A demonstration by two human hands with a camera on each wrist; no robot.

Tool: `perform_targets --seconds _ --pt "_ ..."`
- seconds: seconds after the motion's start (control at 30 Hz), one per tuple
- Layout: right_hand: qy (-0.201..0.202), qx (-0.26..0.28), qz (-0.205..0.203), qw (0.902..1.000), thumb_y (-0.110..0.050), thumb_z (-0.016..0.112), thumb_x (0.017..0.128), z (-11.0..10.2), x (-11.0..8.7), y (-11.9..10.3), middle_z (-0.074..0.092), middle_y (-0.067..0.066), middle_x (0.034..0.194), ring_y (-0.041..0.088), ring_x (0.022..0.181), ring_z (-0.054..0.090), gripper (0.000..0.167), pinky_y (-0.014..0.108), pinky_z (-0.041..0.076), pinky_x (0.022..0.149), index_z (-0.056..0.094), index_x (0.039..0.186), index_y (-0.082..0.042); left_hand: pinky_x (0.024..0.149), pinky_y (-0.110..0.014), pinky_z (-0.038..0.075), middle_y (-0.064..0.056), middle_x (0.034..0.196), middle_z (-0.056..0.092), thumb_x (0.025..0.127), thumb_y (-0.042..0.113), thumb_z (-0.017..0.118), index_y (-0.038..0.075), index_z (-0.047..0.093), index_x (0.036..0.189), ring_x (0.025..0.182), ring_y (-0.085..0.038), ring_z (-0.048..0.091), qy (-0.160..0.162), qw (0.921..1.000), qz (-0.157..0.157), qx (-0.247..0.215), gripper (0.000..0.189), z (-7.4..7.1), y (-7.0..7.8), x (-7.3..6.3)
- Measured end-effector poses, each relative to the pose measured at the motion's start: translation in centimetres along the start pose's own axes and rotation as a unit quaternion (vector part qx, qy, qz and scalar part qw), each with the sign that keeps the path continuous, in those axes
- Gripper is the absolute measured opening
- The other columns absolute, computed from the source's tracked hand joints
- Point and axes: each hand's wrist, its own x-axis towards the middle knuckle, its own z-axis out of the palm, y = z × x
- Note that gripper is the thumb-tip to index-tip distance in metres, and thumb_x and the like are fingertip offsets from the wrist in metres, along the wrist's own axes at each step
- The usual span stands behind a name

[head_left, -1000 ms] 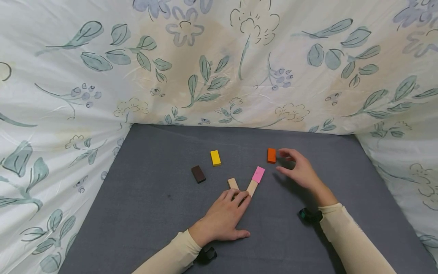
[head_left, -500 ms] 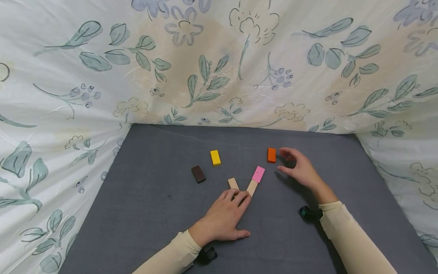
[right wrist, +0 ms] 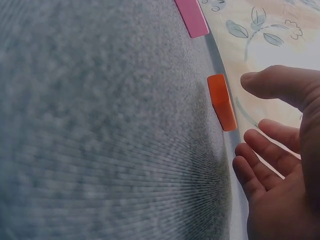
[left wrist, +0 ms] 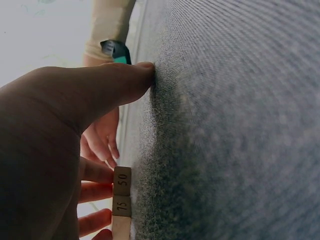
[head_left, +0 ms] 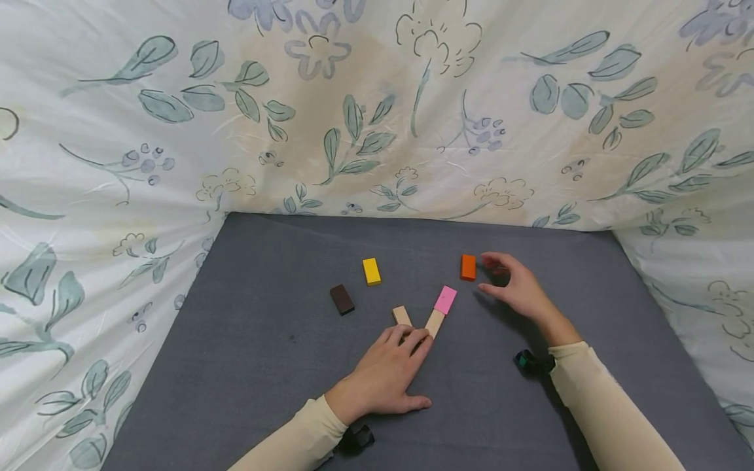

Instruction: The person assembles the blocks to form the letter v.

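My left hand (head_left: 385, 373) rests on the grey cloth, fingertips on plain wooden blocks and thumb spread out to the side. One wooden block (head_left: 401, 315) shows beyond the fingers on the left, another (head_left: 434, 323) on the right. A pink block (head_left: 445, 299) meets the far end of the right one. In the left wrist view, block ends (left wrist: 122, 181) with printed numbers sit by the fingertips. My right hand (head_left: 518, 288) hovers just right of an orange block (head_left: 468, 267), thumb and fingers apart, holding nothing. The right wrist view shows a gap between hand and orange block.
A yellow block (head_left: 371, 271) and a dark brown block (head_left: 341, 299) lie on the grey cloth (head_left: 253, 366), left of the wooden ones. Flower-patterned fabric (head_left: 377, 118) rises behind and at both sides. Each wrist wears a dark device (head_left: 535, 364).
Almost nothing differs. My right hand has shifted very slightly away from me beside the orange block; the left hand and the blocks stay put.
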Motion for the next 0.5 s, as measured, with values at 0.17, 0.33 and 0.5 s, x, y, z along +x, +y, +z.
perform_targets --seconds 0.17,0.33,0.5 --pt "-0.001 0.0 0.0 1.0 -0.003 0.087 0.091 0.02 0.1 0.1 0.06 0.024 0.142 0.041 0.127 0.057 0.068 0.06 0.046 0.106 0.055 0.151 0.003 0.121 -0.045 0.036 -0.005 0.159 0.046 0.09 0.079 0.07 0.011 0.048 0.164 0.141 -0.024 0.042 0.002 1.0 0.0 -0.001 0.103 -0.02 -0.01 -0.03" --pt "-0.008 0.003 0.005 1.0 -0.002 0.087 0.091 -0.03 0.32 0.31 0.059 0.023 0.143 0.04 0.128 0.057 0.069 0.059 0.047 0.106 0.054 0.152 0.002 0.122 -0.045 0.036 -0.005 0.16 0.045 0.09 0.079 0.069 0.011 0.048 0.164 0.141 -0.024 0.041 0.0 1.0 -0.001 -0.001 0.102 -0.04 0.01 -0.05" --pt "-0.012 0.01 0.009 0.9998 -0.004 0.086 0.092 -0.19 0.6 0.39 0.058 0.025 0.144 0.042 0.129 0.055 0.068 0.061 0.046 0.108 0.054 0.152 0.003 0.121 -0.045 0.036 -0.004 0.16 0.045 0.09 0.08 0.069 0.011 0.048 0.164 0.141 -0.024 0.041 0.0 1.0 -0.002 0.001 0.103 -0.02 0.0 -0.04"
